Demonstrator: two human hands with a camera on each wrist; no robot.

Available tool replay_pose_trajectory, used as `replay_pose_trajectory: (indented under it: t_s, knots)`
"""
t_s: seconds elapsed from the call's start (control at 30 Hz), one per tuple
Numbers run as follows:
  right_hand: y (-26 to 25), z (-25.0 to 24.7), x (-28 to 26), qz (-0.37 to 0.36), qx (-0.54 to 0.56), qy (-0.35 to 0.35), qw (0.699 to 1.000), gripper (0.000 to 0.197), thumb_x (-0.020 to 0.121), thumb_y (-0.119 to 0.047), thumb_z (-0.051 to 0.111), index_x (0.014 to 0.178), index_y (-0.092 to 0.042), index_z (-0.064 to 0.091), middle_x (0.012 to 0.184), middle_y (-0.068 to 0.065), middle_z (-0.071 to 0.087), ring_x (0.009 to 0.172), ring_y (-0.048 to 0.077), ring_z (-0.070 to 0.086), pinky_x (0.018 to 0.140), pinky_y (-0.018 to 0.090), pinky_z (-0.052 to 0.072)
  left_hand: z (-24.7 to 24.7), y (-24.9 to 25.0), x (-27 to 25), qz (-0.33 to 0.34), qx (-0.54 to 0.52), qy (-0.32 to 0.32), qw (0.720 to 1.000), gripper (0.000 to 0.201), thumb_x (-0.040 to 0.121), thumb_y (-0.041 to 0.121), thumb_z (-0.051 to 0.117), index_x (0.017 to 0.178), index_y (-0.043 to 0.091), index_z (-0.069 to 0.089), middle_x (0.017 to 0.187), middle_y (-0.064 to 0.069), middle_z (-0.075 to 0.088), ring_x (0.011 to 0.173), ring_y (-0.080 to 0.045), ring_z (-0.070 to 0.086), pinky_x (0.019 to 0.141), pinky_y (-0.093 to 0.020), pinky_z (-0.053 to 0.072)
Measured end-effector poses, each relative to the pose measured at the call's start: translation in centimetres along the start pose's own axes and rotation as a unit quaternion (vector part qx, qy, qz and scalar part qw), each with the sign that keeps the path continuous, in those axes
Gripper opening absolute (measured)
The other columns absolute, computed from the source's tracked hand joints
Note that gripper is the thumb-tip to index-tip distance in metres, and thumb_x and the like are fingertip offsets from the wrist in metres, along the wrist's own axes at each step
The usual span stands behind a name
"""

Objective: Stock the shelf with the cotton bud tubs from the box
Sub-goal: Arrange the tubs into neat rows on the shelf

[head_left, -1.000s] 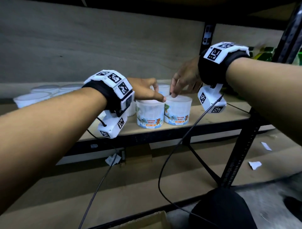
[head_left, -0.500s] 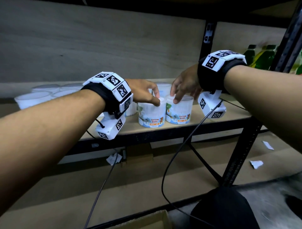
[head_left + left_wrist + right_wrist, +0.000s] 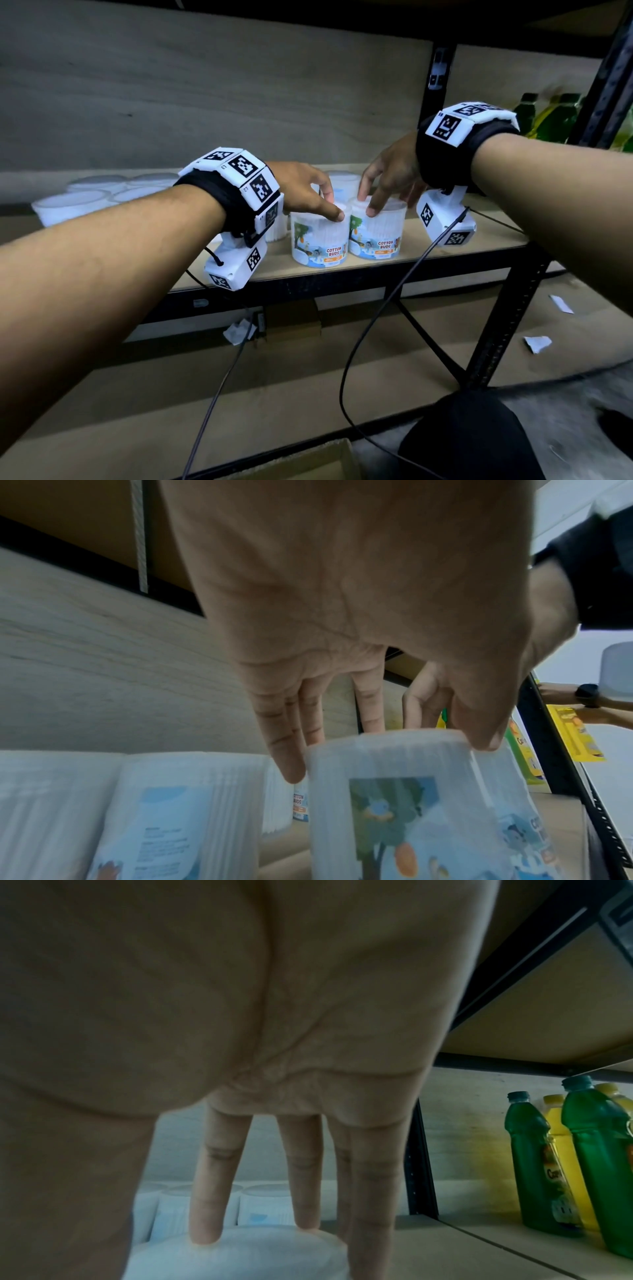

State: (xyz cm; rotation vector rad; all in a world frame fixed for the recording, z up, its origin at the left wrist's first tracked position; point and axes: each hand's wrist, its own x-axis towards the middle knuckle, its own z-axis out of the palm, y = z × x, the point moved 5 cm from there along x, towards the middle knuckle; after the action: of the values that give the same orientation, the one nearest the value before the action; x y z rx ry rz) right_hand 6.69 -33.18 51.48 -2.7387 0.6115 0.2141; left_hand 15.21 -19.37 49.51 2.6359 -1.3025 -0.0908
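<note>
Two clear cotton bud tubs with white lids stand side by side near the front edge of the shelf board (image 3: 455, 251). My left hand (image 3: 329, 207) grips the left tub (image 3: 318, 245) from above, thumb on the front of its rim and fingers behind it. The left wrist view shows that tub (image 3: 394, 804) held between the thumb and the other fingers (image 3: 291, 767). My right hand (image 3: 380, 202) clasps the top of the right tub (image 3: 376, 236). In the right wrist view its fingertips (image 3: 205, 1229) sit on the white lid (image 3: 257, 1256), while the thumb and an outer finger run down the sides.
More tubs (image 3: 82, 202) fill the back left of the shelf, and one (image 3: 342, 180) stands just behind the pair. Green and yellow bottles (image 3: 548, 116) stand in the bay to the right, past a black upright (image 3: 507, 308). A cardboard box (image 3: 308, 462) lies below. Cables hang from both wrists.
Both hands have lowered and settled onto the tub lids. The two tubs stay in the same spot on the shelf.
</note>
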Motion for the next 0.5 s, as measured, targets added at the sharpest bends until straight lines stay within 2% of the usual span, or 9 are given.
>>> replay_pose_trajectory:
  t_s: [0.07,0.1,0.17,0.23,0.27,0.33,0.37,0.43,0.5]
  knots:
    - [0.0,0.0,0.1,0.001,0.003,-0.001,1.000,0.046,0.082,-0.014,0.078,0.126,-0.013,0.065,0.131,0.017,0.060,0.091,0.014,0.059,0.063,0.024,0.046,-0.1,0.0,0.0,0.003,0.005,0.001,1.000,0.044,0.074,0.066,0.068,0.107,0.036,0.065,0.096,0.017,0.059,0.086,-0.016,0.064,0.092,-0.035,0.054]
    - [0.1,-0.1,0.1,0.004,0.005,-0.002,1.000,0.046,0.082,-0.014,0.078,0.126,-0.013,0.065,0.122,0.015,0.064,0.095,0.015,0.059,0.065,0.024,0.046,-0.1,0.0,-0.1,0.003,0.006,0.003,1.000,0.045,0.074,0.067,0.068,0.106,0.037,0.065,0.097,0.015,0.060,0.087,-0.016,0.065,0.092,-0.035,0.053]
    - [0.1,0.0,0.0,0.004,0.005,-0.003,1.000,0.045,0.082,-0.015,0.078,0.125,-0.014,0.065,0.108,0.013,0.064,0.092,0.017,0.061,0.071,0.026,0.050,-0.1,-0.2,-0.1,0.001,0.011,0.009,1.000,0.046,0.072,0.070,0.067,0.106,0.039,0.064,0.101,0.012,0.062,0.090,-0.016,0.065,0.094,-0.035,0.052]
    - [0.1,0.0,0.1,0.004,0.000,-0.005,1.000,0.044,0.082,-0.015,0.078,0.124,-0.014,0.065,0.115,0.017,0.066,0.101,0.021,0.063,0.085,0.031,0.054,0.0,-0.4,-0.1,0.003,0.015,0.012,1.000,0.048,0.071,0.074,0.065,0.107,0.042,0.063,0.111,0.011,0.061,0.099,-0.015,0.062,0.098,-0.035,0.047]
    - [0.1,0.0,0.2,0.004,-0.001,-0.008,1.000,0.043,0.082,-0.016,0.078,0.124,-0.014,0.065,0.114,0.015,0.066,0.100,0.020,0.063,0.085,0.031,0.054,0.1,-0.5,-0.3,0.006,0.017,0.013,1.000,0.050,0.071,0.075,0.064,0.110,0.043,0.062,0.117,0.012,0.058,0.106,-0.015,0.058,0.101,-0.035,0.044]
    - [0.2,-0.2,0.5,0.013,-0.006,-0.019,1.000,0.039,0.082,-0.019,0.079,0.119,-0.018,0.067,0.101,0.008,0.064,0.080,0.015,0.059,0.067,0.026,0.054,0.0,-0.7,-0.6,0.020,0.021,0.018,0.999,0.054,0.073,0.077,0.060,0.117,0.044,0.059,0.126,0.009,0.052,0.114,-0.015,0.051,0.106,-0.035,0.037]
    - [0.1,-0.3,0.7,0.020,-0.009,-0.027,0.999,0.037,0.081,-0.021,0.079,0.117,-0.019,0.068,0.103,0.006,0.065,0.078,0.013,0.058,0.066,0.026,0.053,-0.2,-0.8,-0.8,0.027,0.019,0.021,0.999,0.057,0.073,0.078,0.057,0.120,0.045,0.058,0.130,0.007,0.051,0.114,-0.015,0.051,0.108,-0.036,0.037]
    - [-0.1,-0.6,1.0,0.028,-0.019,-0.030,0.999,0.038,0.081,-0.027,0.080,0.117,-0.019,0.070,0.115,0.009,0.065,0.087,0.015,0.062,0.082,0.036,0.056,-0.7,-1.3,-1.4,0.033,0.010,0.026,0.999,0.064,0.070,0.083,0.054,0.122,0.046,0.055,0.130,0.008,0.051,0.113,-0.016,0.052,0.110,-0.040,0.037]
    - [-0.7,-1.1,1.0,0.033,-0.026,-0.013,0.999,0.043,0.081,-0.031,0.079,0.120,-0.017,0.069,0.121,0.013,0.064,0.103,0.025,0.064,0.098,0.047,0.051,-1.3,-2.5,-1.9,0.030,0.002,0.030,0.999,0.064,0.072,0.080,0.057,0.125,0.046,0.054,0.127,0.011,0.051,0.112,-0.015,0.052,0.109,-0.038,0.038]
